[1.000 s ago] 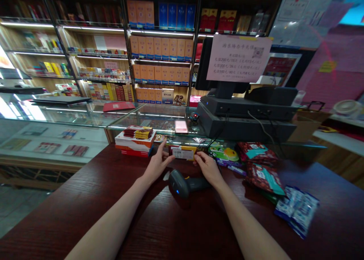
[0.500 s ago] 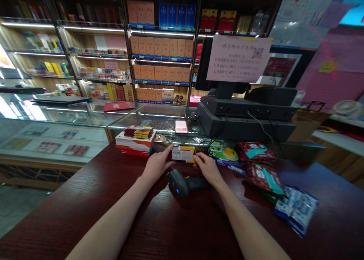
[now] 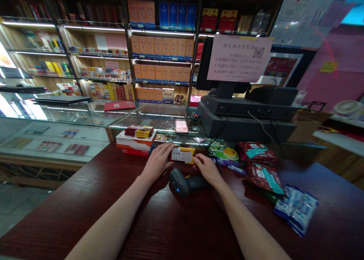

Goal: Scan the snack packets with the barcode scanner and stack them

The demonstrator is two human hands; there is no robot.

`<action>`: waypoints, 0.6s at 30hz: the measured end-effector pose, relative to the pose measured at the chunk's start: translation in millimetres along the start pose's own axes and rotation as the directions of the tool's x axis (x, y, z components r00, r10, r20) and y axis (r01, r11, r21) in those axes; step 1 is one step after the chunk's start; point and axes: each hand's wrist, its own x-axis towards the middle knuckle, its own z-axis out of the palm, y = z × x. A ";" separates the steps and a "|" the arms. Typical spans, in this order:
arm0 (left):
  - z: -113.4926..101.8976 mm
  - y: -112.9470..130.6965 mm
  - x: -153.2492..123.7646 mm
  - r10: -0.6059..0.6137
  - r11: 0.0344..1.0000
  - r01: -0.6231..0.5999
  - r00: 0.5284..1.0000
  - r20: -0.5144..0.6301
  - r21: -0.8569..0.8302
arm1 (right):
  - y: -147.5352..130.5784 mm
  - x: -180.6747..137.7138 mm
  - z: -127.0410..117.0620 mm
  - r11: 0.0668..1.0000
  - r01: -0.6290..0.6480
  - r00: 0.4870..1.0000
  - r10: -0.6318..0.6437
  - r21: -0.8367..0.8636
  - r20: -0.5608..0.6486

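Pack (image 3: 182, 156) spans the gap from our left hand (image 3: 157, 162), gripping its left end, to our right hand (image 3: 209, 169), pinching the other; long axis runs crosswise between them, neither nearer.

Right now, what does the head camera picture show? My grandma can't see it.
A person's right hand pinches one end of a small packet, with the left hand at its other end. A scanner lies nearer the camera on the brown counter, with boxes to the left and snack bags to the right.
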 end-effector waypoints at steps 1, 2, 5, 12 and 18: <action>-0.1 -0.4 -0.3 -0.004 1.000 0.004 1.000 0.006 0.006 | 0.4 0.1 0.2 1.000 0.002 1.000 -0.002 -0.003 0.003; -0.3 -0.8 -0.8 -0.008 1.000 0.007 1.000 0.006 0.016 | 0.6 0.1 0.4 1.000 0.004 1.000 -0.004 -0.005 0.007; -1.5 -0.7 -1.9 -0.016 0.998 0.016 1.000 -0.005 0.055 | 0.9 0.5 0.4 1.000 0.014 1.000 -0.013 -0.009 0.019; -8.0 5.3 -0.7 0.018 0.991 -0.012 0.999 -0.047 0.131 | 5.2 4.5 0.9 0.998 0.051 0.998 -0.050 -0.032 0.044; -9.9 4.0 -3.6 0.000 0.985 0.010 0.998 -0.062 0.172 | 4.5 4.1 -8.3 0.989 0.058 0.997 -0.050 -0.137 0.062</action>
